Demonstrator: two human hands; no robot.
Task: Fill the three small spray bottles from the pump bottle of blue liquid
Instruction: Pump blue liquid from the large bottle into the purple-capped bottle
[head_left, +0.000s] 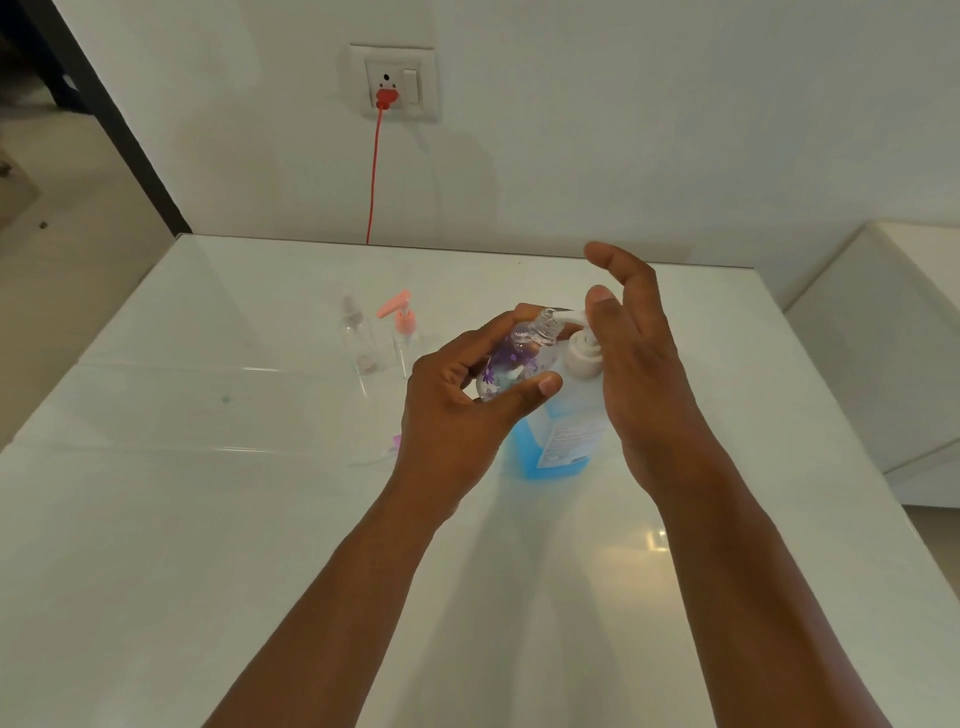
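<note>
Head view: left hand (462, 400) grips uncapped flowered bottle (511, 364) at spout of half-full blue pump bottle (558, 421); right hand (639, 364) open, thumb on pump.

The left hand (457, 395) holds a little see-through bottle with purple flowers (511, 358) – its open top sits right under the white spout of the pump bottle of blue liquid (558, 426). The right hand (634, 353) rests on the pump. Two more small bottles (382, 338) stand behind on the white table (208, 519).
</note>
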